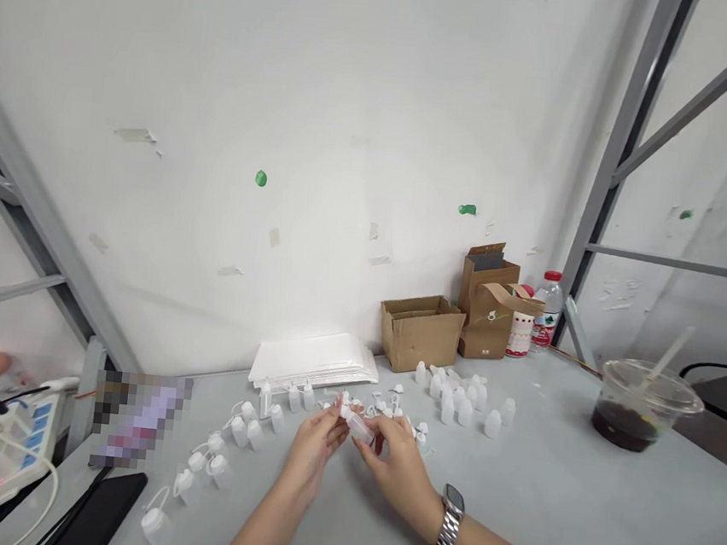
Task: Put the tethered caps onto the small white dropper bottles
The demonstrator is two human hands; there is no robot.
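A small translucent plastic bottle (pixel 359 429) is held tilted between my two hands, above the middle of the grey table. Its body is pinched near the bottom by the fingers of my right hand (pixel 401 465), which wears a metal-band watch on the wrist. My left hand (pixel 314 441) has its fingers closed on the white cap (pixel 345 410) at the bottle's upper end. Loose white caps (pixel 397 400) lie scattered just behind my hands, partly hidden by them. On the left stand several capped bottles (pixel 238 430) with strap loops; several uncapped bottles (pixel 464 412) stand to the right.
Behind the bottles are a stack of white sheets (pixel 310 360), an open cardboard box (pixel 420 338), a brown paper bag (pixel 488 323) and a red-capped water bottle (pixel 548 312). A drink cup (pixel 628 426) stands right. A black phone (pixel 102 515) and a power strip (pixel 18 445) lie left.
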